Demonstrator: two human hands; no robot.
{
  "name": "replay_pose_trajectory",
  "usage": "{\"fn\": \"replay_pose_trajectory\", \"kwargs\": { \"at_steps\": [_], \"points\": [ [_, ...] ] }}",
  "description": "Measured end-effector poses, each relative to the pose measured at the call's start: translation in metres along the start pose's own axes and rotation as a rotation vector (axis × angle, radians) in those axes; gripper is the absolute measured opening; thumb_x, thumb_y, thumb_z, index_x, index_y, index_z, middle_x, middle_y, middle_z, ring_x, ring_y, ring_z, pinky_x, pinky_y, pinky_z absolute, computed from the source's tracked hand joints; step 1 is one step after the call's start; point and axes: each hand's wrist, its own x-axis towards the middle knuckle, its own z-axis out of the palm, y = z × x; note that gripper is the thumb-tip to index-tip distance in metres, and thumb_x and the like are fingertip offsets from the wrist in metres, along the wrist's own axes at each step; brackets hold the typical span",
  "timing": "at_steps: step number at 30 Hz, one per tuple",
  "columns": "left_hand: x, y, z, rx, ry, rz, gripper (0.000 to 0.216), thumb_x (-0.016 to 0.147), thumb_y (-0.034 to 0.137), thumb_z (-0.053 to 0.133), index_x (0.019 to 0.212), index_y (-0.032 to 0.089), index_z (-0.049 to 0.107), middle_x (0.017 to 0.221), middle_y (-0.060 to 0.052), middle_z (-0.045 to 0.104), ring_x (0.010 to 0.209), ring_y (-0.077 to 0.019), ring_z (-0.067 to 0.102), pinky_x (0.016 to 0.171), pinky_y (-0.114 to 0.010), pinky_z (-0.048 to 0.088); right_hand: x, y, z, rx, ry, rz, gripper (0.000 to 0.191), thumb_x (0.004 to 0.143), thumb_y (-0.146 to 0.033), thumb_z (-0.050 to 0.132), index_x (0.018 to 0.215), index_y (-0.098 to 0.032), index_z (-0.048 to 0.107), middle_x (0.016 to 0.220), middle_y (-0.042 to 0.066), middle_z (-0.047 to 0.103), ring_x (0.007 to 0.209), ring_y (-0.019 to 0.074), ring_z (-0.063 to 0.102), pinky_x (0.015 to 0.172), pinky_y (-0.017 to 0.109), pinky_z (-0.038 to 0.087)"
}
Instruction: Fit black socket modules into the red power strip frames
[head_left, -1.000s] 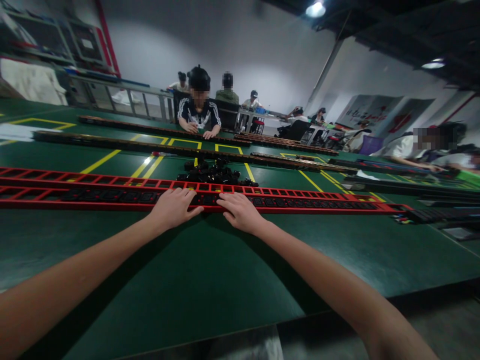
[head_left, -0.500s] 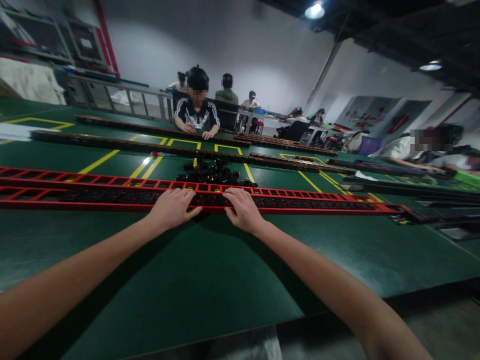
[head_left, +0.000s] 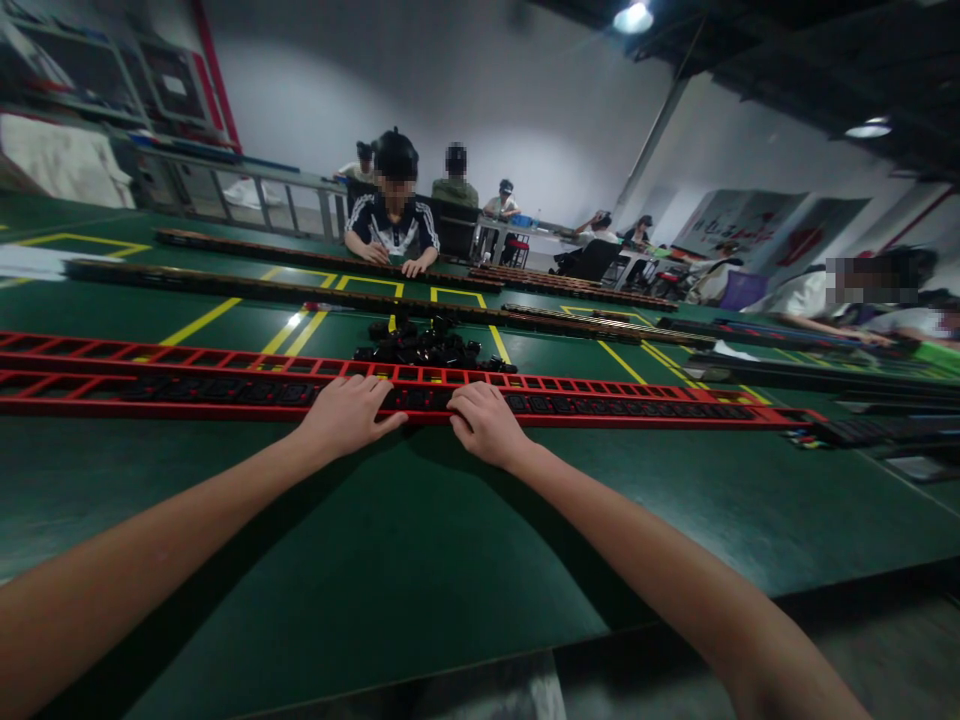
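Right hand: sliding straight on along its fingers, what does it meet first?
The right hand lies on the near red rail; next probably the far red rail, then the black parts pile.

Big green table [head_left: 420,560] w/ yellow marking lines [head_left: 201,322] fills the lower & middle frame. A red strip [head_left: 187,392], v. long, two rails wide, runs left to right across the centre. Just behind it, mid-frame, lies a pile of small black parts [head_left: 431,348]. Further up, long dark strips [head_left: 225,288] lie parallel. More black strips [head_left: 862,378] sit at the mid-right edge.
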Motion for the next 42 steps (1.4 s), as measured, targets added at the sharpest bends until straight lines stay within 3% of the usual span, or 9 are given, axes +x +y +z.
{"fn": "replay_pose_trajectory", "kwargs": {
  "at_steps": [17,27,42],
  "points": [
    [-0.0003,0.0005,-0.0016,0.035,-0.024,-0.011,0.06,0.102,0.06,0.045,0.125,0.01,0.068,0.116,-0.02,0.074,0.106,-0.0351,0.07,0.09,-0.045,0.053,0.0,0.0006,0.0022,-0.012,0.006,0.009,0.015,0.098,-0.013,0.055,0.098,-0.019,0.069,0.109,0.011,0.071,0.103,0.0256,0.057,0.099,0.044,0.043],
    [-0.0002,-0.0016,0.003,-0.028,0.015,-0.008,0.057,0.1,0.06,0.048,0.12,0.012,0.07,0.113,-0.02,0.075,0.105,-0.0357,0.071,0.092,-0.047,0.053,-0.0011,-0.0018,-0.0002,0.003,-0.024,0.072,0.025,0.098,-0.019,0.06,0.122,-0.019,0.066,0.134,0.014,0.067,0.124,0.0299,0.056,0.113,0.053,0.039],
    [-0.0005,-0.0003,0.0012,-0.001,0.008,-0.011,0.06,0.101,0.061,0.046,0.125,0.01,0.069,0.116,-0.021,0.074,0.107,-0.0363,0.07,0.091,-0.047,0.053,-0.001,-0.003,-0.0014,-0.055,-0.058,0.021,0.015,0.097,-0.014,0.058,0.104,-0.02,0.07,0.129,0.013,0.072,0.119,0.0303,0.059,0.114,0.056,0.038]
  ]
}}
